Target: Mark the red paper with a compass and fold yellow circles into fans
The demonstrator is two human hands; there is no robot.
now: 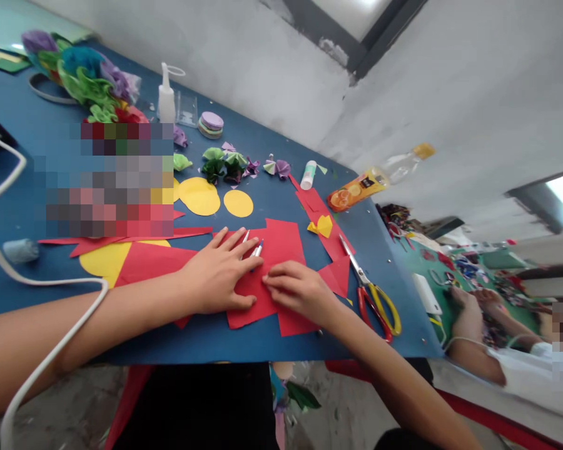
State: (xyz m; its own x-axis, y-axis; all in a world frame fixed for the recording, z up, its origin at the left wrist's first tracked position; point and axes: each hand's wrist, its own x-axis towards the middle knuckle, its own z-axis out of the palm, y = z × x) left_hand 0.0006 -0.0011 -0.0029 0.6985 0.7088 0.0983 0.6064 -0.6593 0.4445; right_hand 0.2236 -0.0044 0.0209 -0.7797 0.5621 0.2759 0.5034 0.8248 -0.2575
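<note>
My left hand (218, 272) lies flat with its fingers spread over sheets of red paper (284, 240) near the table's front edge. Two slim pointed tips, one of them blue, stick out past its fingers; the rest of that tool is hidden. Close to its thumb, my right hand (300, 290) has its fingers pressed together in a pinch on the red paper. The exact grip is partly hidden. Yellow paper circles (238, 203) lie behind the hands. Scissors (370, 290) with one red and one yellow handle rest at the right, their blades apart.
A glue bottle (166, 103), crumpled paper flowers (223, 164), a small white tube (308, 175) and a juice bottle (359, 189) stand or lie farther back. A white cable (70, 281) crosses over my left forearm. Another person's arms (466, 325) are at a green table to the right.
</note>
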